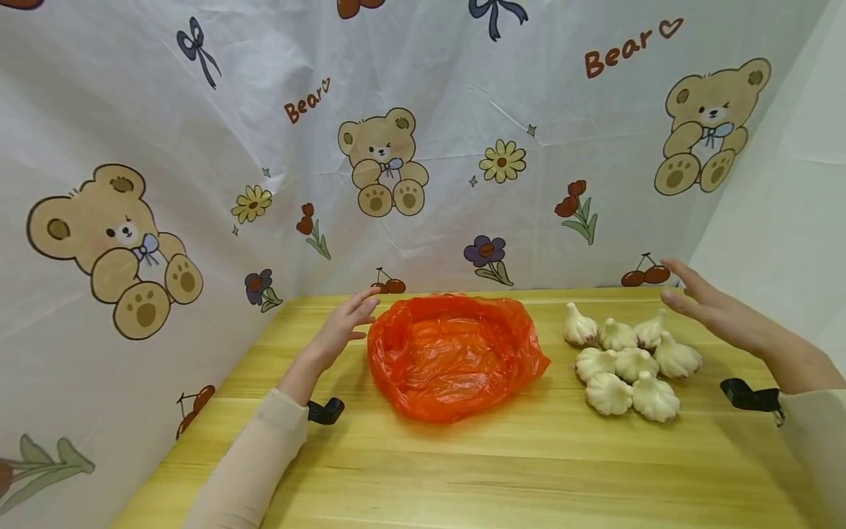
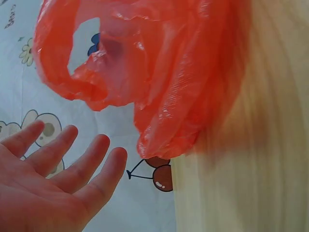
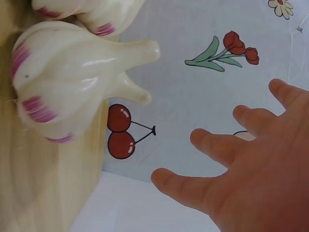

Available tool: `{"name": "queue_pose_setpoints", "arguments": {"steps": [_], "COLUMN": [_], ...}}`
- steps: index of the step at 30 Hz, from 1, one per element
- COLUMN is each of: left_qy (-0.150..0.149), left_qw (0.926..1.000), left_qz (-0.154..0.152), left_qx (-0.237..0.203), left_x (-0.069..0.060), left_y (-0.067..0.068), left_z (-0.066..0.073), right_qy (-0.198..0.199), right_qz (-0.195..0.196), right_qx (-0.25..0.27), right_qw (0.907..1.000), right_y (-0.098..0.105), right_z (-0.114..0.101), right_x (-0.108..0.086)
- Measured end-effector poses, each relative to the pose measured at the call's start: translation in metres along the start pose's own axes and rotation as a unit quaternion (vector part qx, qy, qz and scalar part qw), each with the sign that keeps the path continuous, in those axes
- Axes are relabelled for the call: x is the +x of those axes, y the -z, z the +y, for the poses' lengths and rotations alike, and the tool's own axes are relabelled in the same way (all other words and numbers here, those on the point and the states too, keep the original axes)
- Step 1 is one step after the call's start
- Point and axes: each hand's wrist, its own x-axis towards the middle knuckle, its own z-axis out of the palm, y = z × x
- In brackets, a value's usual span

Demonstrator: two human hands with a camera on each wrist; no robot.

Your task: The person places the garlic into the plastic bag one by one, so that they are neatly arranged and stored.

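Left hand [image 1: 338, 328] and right hand [image 1: 735, 316] spread, gripping nothing, flanking the red bag [image 1: 456, 364] and garlic bulbs [image 1: 636, 364] on the surface [image 1: 396, 477]; I judge this pre-contact, next move probably needing curled fingers round one bulb.

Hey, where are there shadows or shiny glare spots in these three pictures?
Head view: small glossy highlights on the red plastic bag; left wrist view: a soft reddish shadow beside the bag on the wooden tabletop; right wrist view: pale shine on the large garlic bulb.
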Motion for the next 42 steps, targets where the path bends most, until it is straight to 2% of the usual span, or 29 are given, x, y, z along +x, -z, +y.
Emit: {"name": "queue_pose_setpoints", "arguments": {"steps": [6,14,21,24,31,42], "left_qy": [0.002,0.008,0.007,0.009,0.008,-0.007], "left_qw": [1.0000,0.9995,0.9990,0.9988,0.9980,0.9978], "left_qz": [-0.007,-0.029,-0.036,-0.035,-0.035,-0.052], "left_qx": [-0.003,0.011,0.025,0.033,0.052,0.040], "left_x": [0.000,-0.002,-0.004,-0.004,-0.007,-0.010], "left_y": [-0.007,-0.014,-0.018,-0.021,-0.026,-0.028], "left_z": [-0.009,-0.012,-0.018,-0.020,-0.021,-0.026], "right_qy": [-0.006,0.005,-0.009,-0.005,0.006,-0.003], "right_qz": [0.001,0.015,0.027,0.035,0.056,0.040], "right_qx": [-0.005,0.013,-0.044,-0.052,-0.024,0.030], "right_qw": [1.0000,0.9998,0.9986,0.9980,0.9981,0.9988], "right_y": [-0.004,-0.012,-0.017,-0.019,-0.025,-0.033], "right_z": [0.010,0.027,0.043,0.051,0.067,0.083], "right_x": [-0.007,-0.013,-0.015,-0.018,-0.021,-0.027]}}
